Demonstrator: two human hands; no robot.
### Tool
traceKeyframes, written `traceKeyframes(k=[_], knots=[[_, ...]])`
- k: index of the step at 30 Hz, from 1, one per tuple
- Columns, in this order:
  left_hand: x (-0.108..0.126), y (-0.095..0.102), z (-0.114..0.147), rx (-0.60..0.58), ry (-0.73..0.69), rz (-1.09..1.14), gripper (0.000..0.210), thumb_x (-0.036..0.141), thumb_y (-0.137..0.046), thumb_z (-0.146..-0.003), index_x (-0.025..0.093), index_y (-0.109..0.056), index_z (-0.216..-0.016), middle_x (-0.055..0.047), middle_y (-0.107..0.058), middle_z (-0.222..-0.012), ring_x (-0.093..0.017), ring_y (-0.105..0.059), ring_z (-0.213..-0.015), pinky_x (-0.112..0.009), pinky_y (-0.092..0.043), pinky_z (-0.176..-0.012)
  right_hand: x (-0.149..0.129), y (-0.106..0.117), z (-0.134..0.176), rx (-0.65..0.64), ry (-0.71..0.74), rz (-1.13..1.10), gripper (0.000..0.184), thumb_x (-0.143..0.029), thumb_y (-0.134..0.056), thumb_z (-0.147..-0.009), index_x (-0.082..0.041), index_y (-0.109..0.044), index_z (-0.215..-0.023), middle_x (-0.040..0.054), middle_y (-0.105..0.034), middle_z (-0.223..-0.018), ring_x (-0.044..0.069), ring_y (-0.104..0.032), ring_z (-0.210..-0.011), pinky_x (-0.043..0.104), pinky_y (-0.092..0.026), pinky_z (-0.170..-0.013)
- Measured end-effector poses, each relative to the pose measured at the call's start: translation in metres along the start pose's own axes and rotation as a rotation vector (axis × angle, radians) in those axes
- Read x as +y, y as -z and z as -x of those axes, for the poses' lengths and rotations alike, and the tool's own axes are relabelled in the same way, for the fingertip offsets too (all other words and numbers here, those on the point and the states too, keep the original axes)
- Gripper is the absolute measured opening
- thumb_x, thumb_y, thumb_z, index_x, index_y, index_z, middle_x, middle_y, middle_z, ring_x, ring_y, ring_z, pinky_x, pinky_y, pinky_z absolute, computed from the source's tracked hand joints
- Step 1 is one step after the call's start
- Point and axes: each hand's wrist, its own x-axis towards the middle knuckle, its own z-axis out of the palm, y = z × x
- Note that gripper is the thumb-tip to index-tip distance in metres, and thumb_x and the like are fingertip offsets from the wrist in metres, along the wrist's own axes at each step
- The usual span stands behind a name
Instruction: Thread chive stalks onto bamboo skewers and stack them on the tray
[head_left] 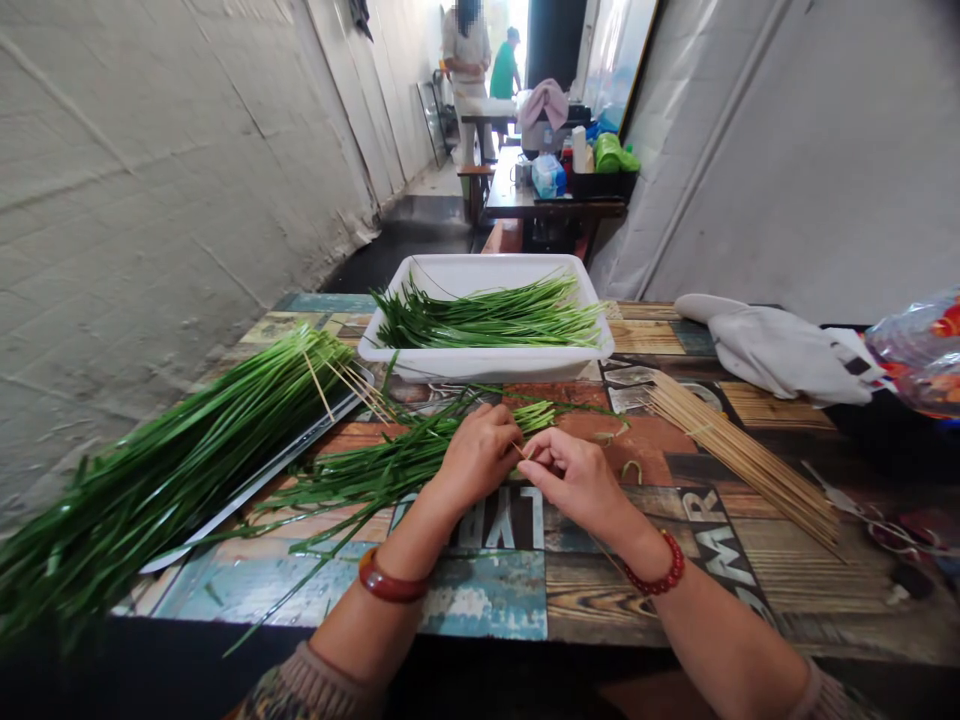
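My left hand point(480, 450) is closed at the stem end of a loose bunch of garlic chives point(397, 455) on the table; the back of the hand hides its grip. Close against it, my right hand point(574, 475) pinches a thin bamboo skewer point(615, 565). The skewer's tip end reaches my left fingers, and its other end passes under my right wrist. A larger pile of garlic chives point(202, 450) lies at the left on a metal tray point(255, 490), with several skewers point(364, 390) sticking out at its stem end. More chives point(487, 315) fill a white plastic tub point(487, 365) beyond my hands.
A bundle of bamboo skewers point(742, 465) lies on the patterned table point(600, 590) at the right. Behind it are a grey cloth point(780, 345) and a plastic bag point(922, 350). Scissors point(877, 520) lie near the right edge. Two people stand farther back, past another cluttered table point(510, 195).
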Motion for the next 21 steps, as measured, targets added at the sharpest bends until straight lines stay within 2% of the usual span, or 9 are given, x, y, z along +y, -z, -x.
traceKeyframes(k=[2, 5, 7, 10, 14, 21], knots=[[-0.001, 0.003, 0.0, 0.106, 0.074, 0.148, 0.008, 0.014, -0.059, -0.08, 0.015, -0.063, -0.073, -0.004, -0.061, -0.08, -0.016, -0.053, -0.079, -0.029, -0.04, -0.073, 0.001, 0.001, -0.001, 0.038, -0.013, -0.001, 0.012, -0.024, -0.061, -0.083, -0.017, -0.066, -0.091, -0.001, -0.061, -0.064, 0.012, -0.056, -0.057, 0.023, -0.042, -0.056], [-0.002, 0.009, 0.001, 0.218, 0.254, 0.42, 0.006, 0.015, -0.056, -0.08, 0.015, -0.059, -0.074, 0.0, -0.057, -0.07, -0.012, -0.051, -0.066, -0.023, -0.04, -0.063, 0.003, 0.002, -0.001, 0.094, -0.043, -0.075, 0.016, -0.028, -0.059, -0.085, -0.017, -0.067, -0.094, -0.0008, -0.061, -0.064, 0.012, -0.055, -0.055, 0.023, -0.041, -0.054], [-0.001, 0.012, 0.002, 0.234, 0.335, 0.595, 0.007, 0.02, -0.058, -0.08, 0.015, -0.058, -0.076, 0.002, -0.055, -0.066, -0.009, -0.048, -0.059, -0.021, -0.038, -0.056, 0.004, 0.003, -0.002, 0.105, -0.093, -0.169, 0.021, -0.032, -0.056, -0.087, -0.017, -0.066, -0.1, -0.002, -0.058, -0.062, 0.011, -0.052, -0.051, 0.022, -0.039, -0.05], [0.003, 0.014, 0.003, 0.238, 0.368, 0.761, 0.011, 0.025, -0.06, -0.08, 0.014, -0.062, -0.082, 0.002, -0.057, -0.066, -0.008, -0.049, -0.057, -0.02, -0.038, -0.055, 0.003, 0.003, -0.002, 0.116, -0.137, -0.297, 0.026, -0.035, -0.053, -0.09, -0.017, -0.061, -0.107, -0.0041, -0.054, -0.059, 0.009, -0.047, -0.046, 0.021, -0.037, -0.046], [0.007, 0.015, 0.004, 0.234, 0.366, 0.77, 0.019, 0.029, -0.06, -0.083, 0.013, -0.069, -0.088, -0.002, -0.065, -0.073, -0.011, -0.055, -0.065, -0.02, -0.043, -0.06, 0.002, 0.001, -0.002, 0.113, -0.125, -0.369, 0.024, -0.035, -0.048, -0.093, -0.017, -0.06, -0.103, -0.0049, -0.051, -0.058, 0.008, -0.045, -0.045, 0.021, -0.036, -0.046], [0.01, 0.017, 0.005, 0.197, 0.321, 0.715, 0.023, 0.028, -0.059, -0.085, 0.014, -0.072, -0.097, -0.008, -0.072, -0.092, -0.017, -0.064, -0.084, -0.025, -0.049, -0.074, 0.005, 0.001, -0.003, 0.099, -0.112, -0.34, 0.021, -0.032, -0.049, -0.092, -0.017, -0.061, -0.101, -0.0042, -0.052, -0.059, 0.009, -0.049, -0.051, 0.02, -0.038, -0.049]])
